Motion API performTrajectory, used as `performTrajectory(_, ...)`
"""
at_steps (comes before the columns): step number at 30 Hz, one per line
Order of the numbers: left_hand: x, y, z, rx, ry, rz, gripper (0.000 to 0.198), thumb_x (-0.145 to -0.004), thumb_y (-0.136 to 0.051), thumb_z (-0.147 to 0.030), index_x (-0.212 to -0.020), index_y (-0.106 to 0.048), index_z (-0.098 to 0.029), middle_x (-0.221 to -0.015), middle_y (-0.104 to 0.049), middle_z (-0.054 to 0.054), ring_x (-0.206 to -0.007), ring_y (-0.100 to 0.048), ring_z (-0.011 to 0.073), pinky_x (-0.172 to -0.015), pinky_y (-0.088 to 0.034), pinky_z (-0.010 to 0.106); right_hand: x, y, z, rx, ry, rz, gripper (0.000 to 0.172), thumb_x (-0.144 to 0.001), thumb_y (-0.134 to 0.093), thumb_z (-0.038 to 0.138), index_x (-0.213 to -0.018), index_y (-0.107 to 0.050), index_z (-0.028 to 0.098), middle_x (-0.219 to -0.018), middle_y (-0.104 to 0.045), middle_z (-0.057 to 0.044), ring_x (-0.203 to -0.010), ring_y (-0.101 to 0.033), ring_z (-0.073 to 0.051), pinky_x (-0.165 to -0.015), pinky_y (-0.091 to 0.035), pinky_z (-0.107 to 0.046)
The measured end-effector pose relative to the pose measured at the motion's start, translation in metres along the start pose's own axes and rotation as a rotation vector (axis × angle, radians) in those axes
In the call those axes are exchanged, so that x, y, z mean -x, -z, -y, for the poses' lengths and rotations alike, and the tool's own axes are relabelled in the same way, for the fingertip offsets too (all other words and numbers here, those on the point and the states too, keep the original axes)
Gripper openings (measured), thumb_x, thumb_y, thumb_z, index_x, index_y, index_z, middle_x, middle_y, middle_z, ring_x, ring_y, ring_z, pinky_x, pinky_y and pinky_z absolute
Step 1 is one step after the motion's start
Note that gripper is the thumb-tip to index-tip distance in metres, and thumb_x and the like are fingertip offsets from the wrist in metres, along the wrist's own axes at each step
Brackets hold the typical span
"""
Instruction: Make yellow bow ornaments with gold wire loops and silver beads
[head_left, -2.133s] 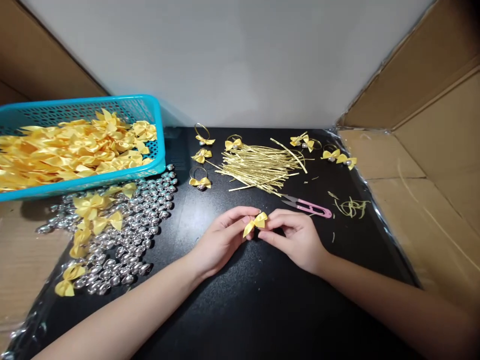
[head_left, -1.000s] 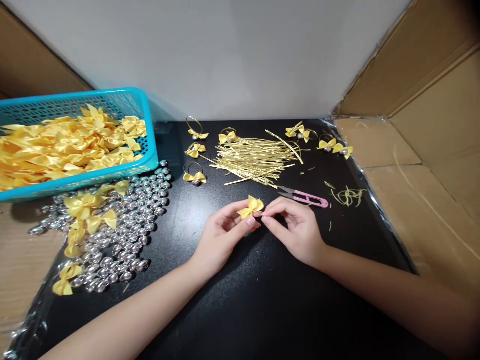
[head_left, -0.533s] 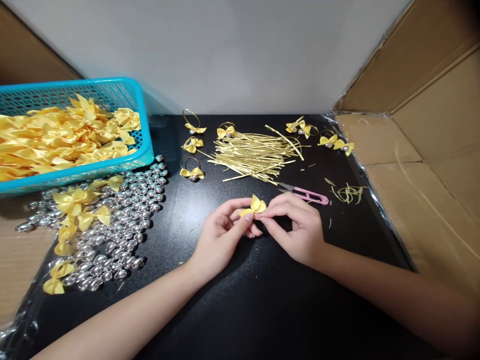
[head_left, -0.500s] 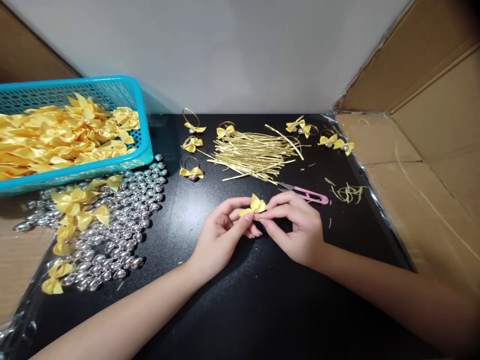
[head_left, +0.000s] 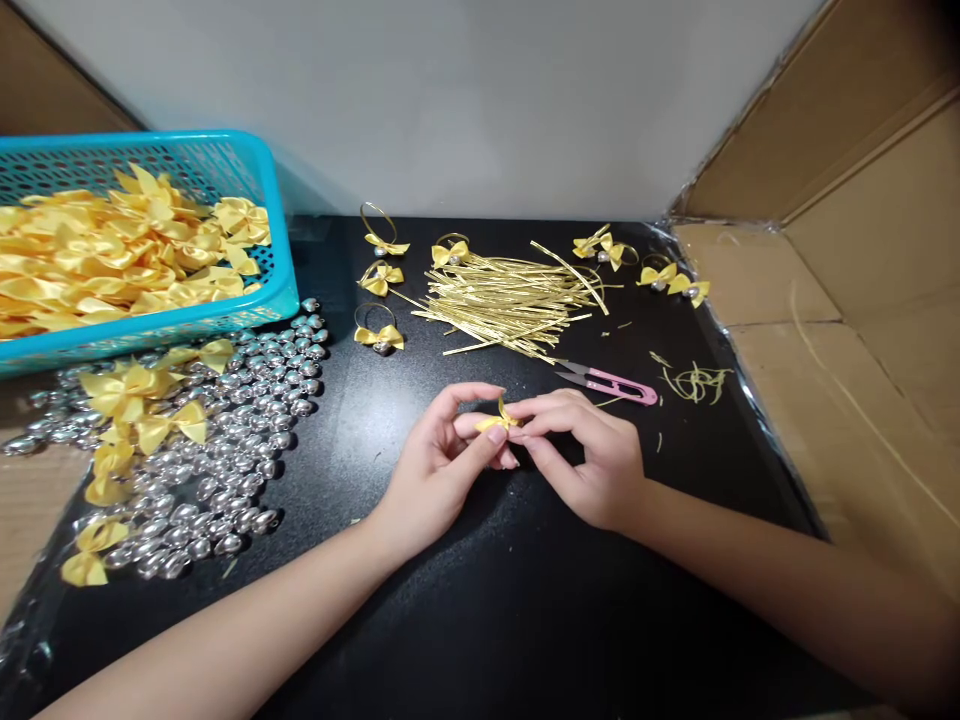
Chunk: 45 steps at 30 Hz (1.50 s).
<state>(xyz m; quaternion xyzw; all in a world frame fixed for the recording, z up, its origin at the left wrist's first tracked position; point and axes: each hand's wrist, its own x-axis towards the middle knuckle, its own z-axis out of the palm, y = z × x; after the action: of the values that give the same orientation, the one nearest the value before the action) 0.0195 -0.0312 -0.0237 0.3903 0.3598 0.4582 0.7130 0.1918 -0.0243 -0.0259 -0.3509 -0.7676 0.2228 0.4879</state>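
A small yellow ribbon bow (head_left: 491, 424) is held above the black table between my two hands. My left hand (head_left: 450, 455) pinches it between thumb and fingers. Thumb and fingertips of my right hand (head_left: 581, 450) close on the bow's right side, hiding part of it. Whether a cord or bead is also between the fingers, I cannot make out. Just beyond my hands lie a pile of gold twist ties (head_left: 510, 305) and pink-handled thread snips (head_left: 611, 384), blades pointing left.
A blue basket (head_left: 281, 250) full of yellow bows stands at the left. Silver beads (head_left: 217, 480) with several loose bows spread before it. Finished-looking bows with gold loops (head_left: 379, 337) lie around the ties. Gold offcuts (head_left: 696, 382) are at the right, near cardboard walls (head_left: 862, 200).
My right fingers have moved left onto the bow, and its upright loop now looks narrower and partly covered. The camera view has shifted slightly.
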Motion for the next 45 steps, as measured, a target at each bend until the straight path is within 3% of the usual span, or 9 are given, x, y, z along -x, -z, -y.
performTrajectory(16, 0.004, -0.001, 0.002, -0.144, -0.041, 0.000, 0.020, -0.090, -0.062, -0.022, -0.109, -0.054, -0.023, -0.089, -0.078, 0.001, -0.070, -0.067, 0.0070, -0.071, -0.053, 0.017, 0.003, 0.001, -0.006, -0.082, -0.328, -0.170, 0.011, -0.086, -0.059, 0.011, -0.088, -0.063, 0.022, -0.083, -0.072, -0.003, -0.080, -0.070, -0.016, -0.075, -0.057, -0.033)
performTrajectory(19, 0.005, -0.002, 0.001, -0.136, -0.042, -0.007, 0.020, -0.090, -0.062, -0.022, -0.108, -0.054, -0.023, -0.085, -0.077, 0.000, -0.069, -0.066, 0.0067, -0.070, -0.053, 0.016, 0.001, 0.003, -0.003, -0.039, -0.182, -0.162, 0.013, -0.085, -0.059, 0.009, -0.087, -0.060, 0.022, -0.086, -0.070, -0.003, -0.085, -0.068, -0.017, -0.079, -0.056, -0.035)
performTrajectory(23, 0.005, -0.003, 0.001, -0.124, -0.064, -0.021, 0.024, -0.088, -0.065, -0.021, -0.109, -0.054, -0.022, -0.073, -0.072, -0.005, -0.067, -0.065, 0.0056, -0.068, -0.052, 0.013, 0.000, 0.003, 0.001, -0.007, 0.096, 0.060, 0.017, -0.085, -0.057, 0.007, -0.091, -0.056, 0.022, -0.100, -0.074, -0.005, -0.101, -0.069, -0.018, -0.095, -0.051, -0.040)
performTrajectory(29, 0.003, -0.003, 0.000, -0.159, -0.084, -0.050, 0.024, -0.089, -0.064, -0.023, -0.109, -0.051, -0.021, -0.084, -0.077, 0.001, -0.065, -0.065, 0.0061, -0.068, -0.053, 0.016, 0.002, 0.002, -0.003, 0.035, -0.275, -0.056, 0.010, -0.091, -0.051, 0.012, -0.091, -0.053, 0.022, -0.102, -0.074, -0.007, -0.096, -0.071, -0.017, -0.086, -0.055, -0.036)
performTrajectory(32, 0.003, -0.004, -0.001, -0.176, -0.077, -0.048, 0.025, -0.088, -0.064, -0.022, -0.110, -0.051, -0.021, -0.081, -0.076, 0.000, -0.065, -0.064, 0.0066, -0.068, -0.053, 0.016, 0.002, 0.005, 0.000, 0.051, -0.086, -0.060, 0.013, -0.088, -0.053, 0.010, -0.090, -0.052, 0.023, -0.111, -0.072, -0.008, -0.113, -0.065, -0.020, -0.100, -0.048, -0.044)
performTrajectory(35, 0.004, -0.003, -0.001, -0.178, -0.086, -0.059, 0.026, -0.088, -0.065, -0.022, -0.110, -0.051, -0.021, -0.071, -0.071, -0.004, -0.064, -0.064, 0.0074, -0.067, -0.052, 0.017, 0.001, 0.005, 0.001, 0.057, 0.090, 0.070, 0.015, -0.088, -0.053, 0.008, -0.091, -0.051, 0.023, -0.106, -0.074, -0.005, -0.110, -0.066, -0.020, -0.103, -0.045, -0.046)
performTrajectory(40, 0.005, -0.002, -0.002, -0.211, -0.058, -0.061, 0.026, -0.089, -0.063, -0.024, -0.111, -0.050, -0.021, -0.079, -0.075, 0.000, -0.065, -0.065, 0.0097, -0.068, -0.053, 0.021, 0.002, 0.001, -0.006, -0.010, -0.288, -0.028, 0.009, -0.092, -0.050, 0.014, -0.091, -0.053, 0.022, -0.096, -0.071, -0.005, -0.092, -0.068, -0.017, -0.085, -0.053, -0.036)
performTrajectory(43, 0.006, -0.002, -0.002, -0.237, -0.035, -0.062, 0.026, -0.089, -0.062, -0.024, -0.112, -0.050, -0.021, -0.076, -0.074, 0.000, -0.065, -0.065, 0.0110, -0.067, -0.052, 0.022, 0.004, 0.001, -0.009, -0.114, -0.306, -0.092, 0.005, -0.092, -0.051, 0.018, -0.090, -0.053, 0.022, -0.090, -0.066, -0.003, -0.087, -0.064, -0.016, -0.079, -0.051, -0.032)
performTrajectory(45, 0.006, -0.001, -0.003, -0.245, -0.032, -0.051, 0.025, -0.088, -0.062, -0.025, -0.111, -0.051, -0.021, -0.071, -0.072, -0.001, -0.064, -0.065, 0.0119, -0.065, -0.052, 0.023, 0.005, 0.001, -0.010, -0.136, -0.311, -0.070, 0.004, -0.093, -0.050, 0.020, -0.090, -0.052, 0.022, -0.077, -0.059, 0.001, -0.068, -0.057, -0.012, -0.064, -0.048, -0.027)
